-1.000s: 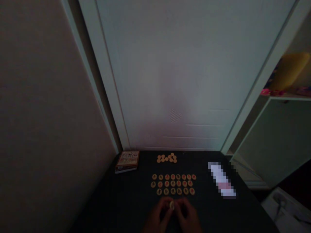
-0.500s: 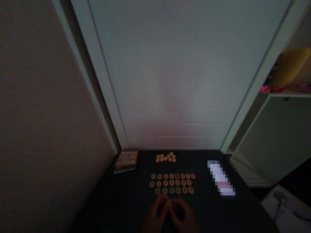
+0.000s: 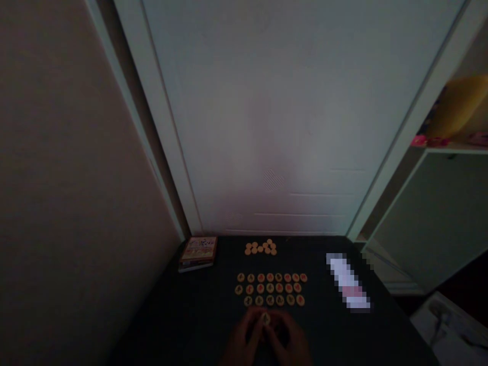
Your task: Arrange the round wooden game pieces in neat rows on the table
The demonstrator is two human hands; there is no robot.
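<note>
On a dark table (image 3: 190, 320) lie three rows of round wooden game pieces (image 3: 270, 289) with red and dark marks. A loose pile of plain-faced pieces (image 3: 261, 247) sits farther back near the door. My left hand (image 3: 244, 343) and my right hand (image 3: 290, 341) meet at the table's near edge, just below the rows. Together their fingertips pinch one round piece (image 3: 266, 318), held flat-face up. The light is dim and the fingers are hard to separate.
A small printed box (image 3: 199, 251) lies at the table's back left corner. A blurred white and pink item (image 3: 348, 282) lies at the right. A white door (image 3: 274, 117) stands behind the table, a wall at left, shelves with a yellow object (image 3: 457, 109) at right.
The piece between my fingertips has turned and shifted slightly; both hands stay together at the near edge. The view has drifted a little.
</note>
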